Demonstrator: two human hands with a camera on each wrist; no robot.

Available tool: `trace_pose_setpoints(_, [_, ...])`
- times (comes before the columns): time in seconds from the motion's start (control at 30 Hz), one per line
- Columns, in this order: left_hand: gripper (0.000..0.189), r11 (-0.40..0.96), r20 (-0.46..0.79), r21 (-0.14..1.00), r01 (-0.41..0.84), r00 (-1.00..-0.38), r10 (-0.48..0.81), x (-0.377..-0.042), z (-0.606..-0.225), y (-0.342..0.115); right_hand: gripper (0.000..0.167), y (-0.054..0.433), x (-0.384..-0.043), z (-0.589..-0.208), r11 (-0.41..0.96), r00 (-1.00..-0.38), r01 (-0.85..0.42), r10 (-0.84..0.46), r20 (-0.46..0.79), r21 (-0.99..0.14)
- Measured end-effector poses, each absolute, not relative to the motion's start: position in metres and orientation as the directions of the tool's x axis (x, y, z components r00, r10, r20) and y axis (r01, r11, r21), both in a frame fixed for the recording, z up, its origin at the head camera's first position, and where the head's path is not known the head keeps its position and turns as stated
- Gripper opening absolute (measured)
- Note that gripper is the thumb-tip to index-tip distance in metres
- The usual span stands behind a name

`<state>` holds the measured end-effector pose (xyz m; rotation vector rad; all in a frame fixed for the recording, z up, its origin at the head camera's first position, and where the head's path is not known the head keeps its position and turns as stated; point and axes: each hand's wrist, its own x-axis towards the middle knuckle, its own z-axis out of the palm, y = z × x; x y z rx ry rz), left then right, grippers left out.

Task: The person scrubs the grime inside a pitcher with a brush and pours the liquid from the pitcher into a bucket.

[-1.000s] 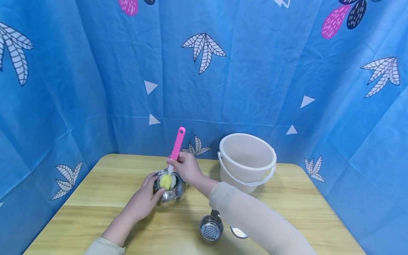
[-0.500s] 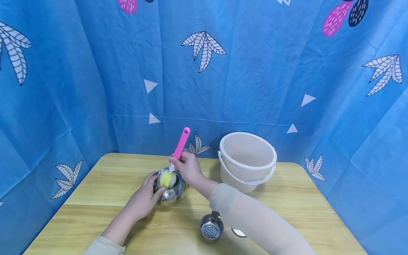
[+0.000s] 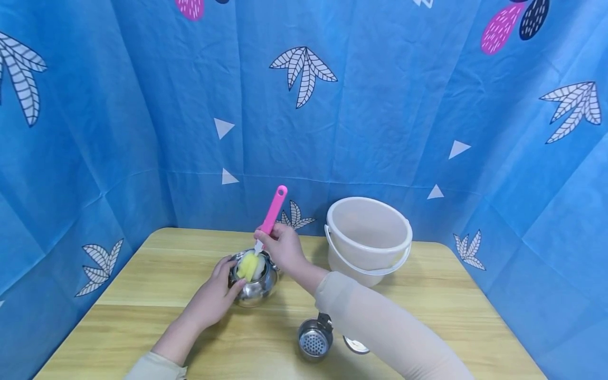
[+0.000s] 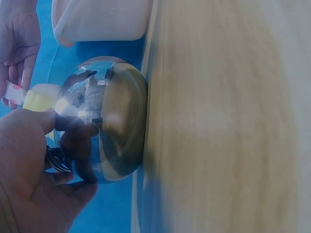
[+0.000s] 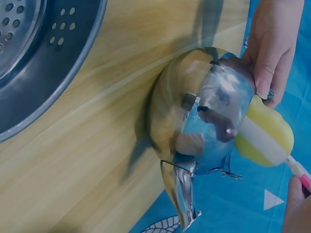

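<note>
The right hand (image 3: 285, 249) pinches a pink-handled brush (image 3: 275, 209) near its white neck; right below that grip, the brush's sponge (image 3: 247, 266) sits in the mouth of a steel teapot (image 3: 254, 292), bulging above the rim. The left hand (image 3: 215, 300) grips the teapot's rim and side. Right of both grips stands a white bucket (image 3: 353, 262), nearer the wearer a perforated strainer (image 3: 314, 343), and behind hangs a leaf-printed curtain (image 3: 304, 142).

metal pot (image 3: 254, 295) is showing mirror gloss, brush handle (image 3: 275, 209) is presenting smooth plastic, sponge head (image 5: 265, 136) is appearing matt, bucket (image 3: 368, 224) is presenting plastic, strainer (image 3: 313, 343) is showing metal, tabletop (image 3: 157, 279) is displaying wood grain, curtain (image 3: 399, 121) is showing creased cloth
</note>
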<state>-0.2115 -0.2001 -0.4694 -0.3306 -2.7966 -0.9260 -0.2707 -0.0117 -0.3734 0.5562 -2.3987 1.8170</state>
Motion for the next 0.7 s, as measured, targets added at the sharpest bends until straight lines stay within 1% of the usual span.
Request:
trace_pose_setpoints(0.3, [0.072, 0.784, 0.233, 0.562, 0.263, -0.96, 0.155, -0.2111, -0.4693, -0.2, 0.013, -0.0083, -0.2706, -0.3708, 0.206, -0.94, -0.307, -0.217, 0.263, -0.929])
trace_pose_setpoints(0.7, [0.073, 0.782, 0.223, 0.57, 0.252, -0.964, 0.148, -0.2109, -0.4696, -0.2, 0.014, -0.0058, -0.2714, -0.3655, 0.199, -0.93, -0.336, -0.229, 0.289, -0.921])
